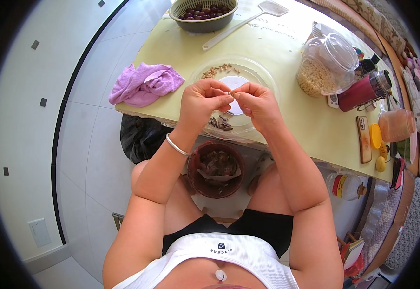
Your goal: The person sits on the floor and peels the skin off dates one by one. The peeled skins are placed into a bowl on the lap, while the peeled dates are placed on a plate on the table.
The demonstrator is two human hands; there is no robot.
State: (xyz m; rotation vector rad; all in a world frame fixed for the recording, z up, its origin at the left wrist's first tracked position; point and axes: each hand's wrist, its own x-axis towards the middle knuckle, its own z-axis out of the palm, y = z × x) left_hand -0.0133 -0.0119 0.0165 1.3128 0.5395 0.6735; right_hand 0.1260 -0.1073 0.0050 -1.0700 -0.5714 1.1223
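Observation:
My left hand (204,99) and my right hand (257,100) meet over a clear round plate (266,89) with a white middle. The fingertips of both are pinched on a small tan-brown sunflower seed (232,93), partly hidden by the fingers. A curved row of pale shelled kernels (216,71) lies along the plate's far left side. Nearer me, below my left hand, is a small heap of dark striped sunflower seeds (220,123).
A purple cloth (145,84) lies left on the yellow-covered table (181,53). Beyond are a colander (203,24) of dark red fruit and a white fly swatter (241,26). Rightward stand a jar (316,72), a flask (364,90) and a phone (363,139). Below, a bin (216,185) sits between my legs.

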